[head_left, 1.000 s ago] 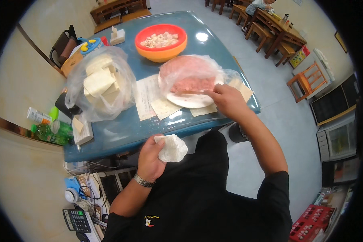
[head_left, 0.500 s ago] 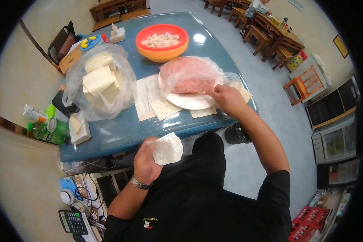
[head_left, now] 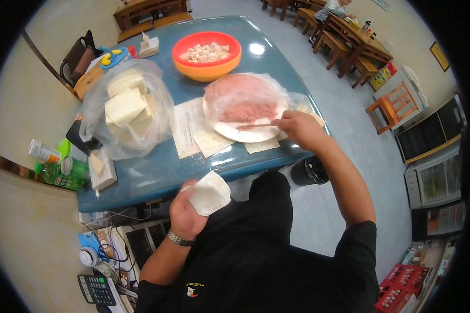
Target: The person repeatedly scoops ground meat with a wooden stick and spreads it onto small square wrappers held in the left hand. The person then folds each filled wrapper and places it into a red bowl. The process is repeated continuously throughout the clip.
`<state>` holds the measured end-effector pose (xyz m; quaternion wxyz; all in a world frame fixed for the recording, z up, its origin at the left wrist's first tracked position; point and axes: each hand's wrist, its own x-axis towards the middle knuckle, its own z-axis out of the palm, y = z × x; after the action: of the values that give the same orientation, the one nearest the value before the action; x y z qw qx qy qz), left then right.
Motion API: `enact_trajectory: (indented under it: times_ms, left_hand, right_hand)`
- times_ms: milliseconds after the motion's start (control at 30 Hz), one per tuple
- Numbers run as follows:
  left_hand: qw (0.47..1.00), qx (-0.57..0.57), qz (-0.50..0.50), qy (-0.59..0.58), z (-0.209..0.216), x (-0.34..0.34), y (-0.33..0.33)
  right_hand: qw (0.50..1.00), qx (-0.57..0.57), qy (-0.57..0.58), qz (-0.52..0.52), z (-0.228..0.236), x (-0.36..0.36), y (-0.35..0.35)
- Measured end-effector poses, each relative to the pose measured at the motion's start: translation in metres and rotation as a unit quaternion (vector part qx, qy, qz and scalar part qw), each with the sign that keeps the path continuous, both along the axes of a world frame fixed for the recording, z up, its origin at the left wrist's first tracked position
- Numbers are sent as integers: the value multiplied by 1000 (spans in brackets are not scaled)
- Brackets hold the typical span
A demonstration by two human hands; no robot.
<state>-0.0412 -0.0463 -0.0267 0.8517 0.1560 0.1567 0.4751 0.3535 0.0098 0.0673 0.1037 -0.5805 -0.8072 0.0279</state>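
My left hand [head_left: 187,211] holds a thin, pale wonton wrapper [head_left: 211,194] in front of the table edge, gripped at its left side. In my right hand [head_left: 301,127] is a slim wooden stick [head_left: 257,125], its tip over the near part of a white plate [head_left: 245,134]. Pink minced meat [head_left: 248,110] is heaped on that plate, partly covered by a clear plastic bag. Left of it, stacked wrappers [head_left: 126,107] sit in another clear plastic bag [head_left: 159,136]. Behind the meat, a red and orange bowl [head_left: 208,72] contains several pale folded wontons [head_left: 206,52].
Printed paper sheets [head_left: 185,130] lie under and beside the plate on the blue table [head_left: 156,175]. Tissue pack [head_left: 104,172], bottles and cans [head_left: 57,172] line the left edge. A black bin [head_left: 309,171] stands below the right side. Someone sits at a far wooden table [head_left: 350,32].
The stick now shows over the plate's bare near rim, where my right hand hid most of it before. My left hand has shifted slightly left, and the wrapper has tilted.
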Motion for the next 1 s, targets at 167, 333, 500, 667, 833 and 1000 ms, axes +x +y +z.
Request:
enact_trajectory:
  times_ms: [167, 333, 500, 667, 833, 1000]
  left_hand:
    - [999, -3, 18, 49, 22, 18, 7]
    - [994, -15, 40, 96, 24, 36, 17]
    - [992, -38, 66, 102, 38, 51, 26]
    - [990, -62, 89, 86, 41, 75, 39]
    - [988, -73, 102, 86, 37, 93, 52]
    - [987, -70, 107, 97, 44, 105, 55]
  right_hand:
    - [999, 6, 23, -28, -7, -1, 0]
    - [999, -19, 28, -23, -10, 0, -3]
    - [992, -26, 127, -4, -8, 6, -16]
    - [992, -20, 101, -69, -12, 15, -25]
    - [995, -10, 33, -97, -17, 2, -32]
    - [997, -27, 42, -54, -3, -27, -41]
